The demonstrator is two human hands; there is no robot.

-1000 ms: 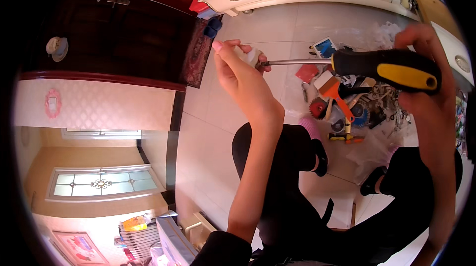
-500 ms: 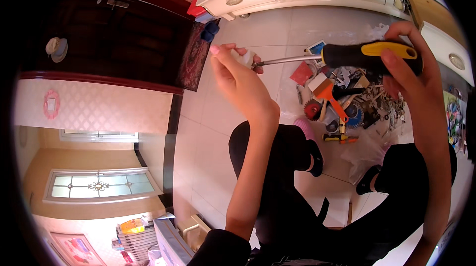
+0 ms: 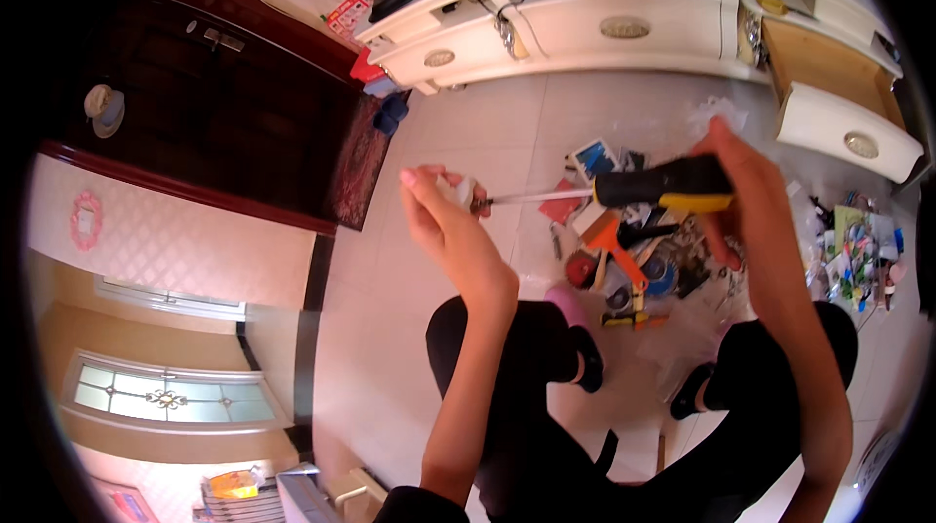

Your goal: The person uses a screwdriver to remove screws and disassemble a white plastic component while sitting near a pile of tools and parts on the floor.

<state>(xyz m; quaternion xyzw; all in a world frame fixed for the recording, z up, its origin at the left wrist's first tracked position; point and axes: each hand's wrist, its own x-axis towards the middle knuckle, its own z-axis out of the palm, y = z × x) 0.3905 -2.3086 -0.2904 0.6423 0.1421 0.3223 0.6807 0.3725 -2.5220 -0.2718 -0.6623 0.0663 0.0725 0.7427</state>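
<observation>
A screwdriver (image 3: 653,189) with a black and yellow handle lies level in front of me, its metal shaft pointing left. At the butt of the handle is my right hand (image 3: 756,196), bent around it, with some fingers above and some below; its grip looks loose. My left hand (image 3: 468,245) is closed on a small white piece (image 3: 468,193), mostly hidden by the fingers. The screwdriver's tip reaches a small dark spot at this piece; the exact contact is too small to see.
Below the screwdriver, tools and hardware lie on the tiled floor, among them an orange scraper (image 3: 616,245) and a blue disc (image 3: 660,276). Small items (image 3: 858,250) are heaped at the right. A white cabinet (image 3: 575,36) has a pulled-out drawer (image 3: 829,75).
The handle has turned, its yellow part going from top to underside. My right hand's fingers have spread around the butt. The whole view has shifted, showing more of the cabinet.
</observation>
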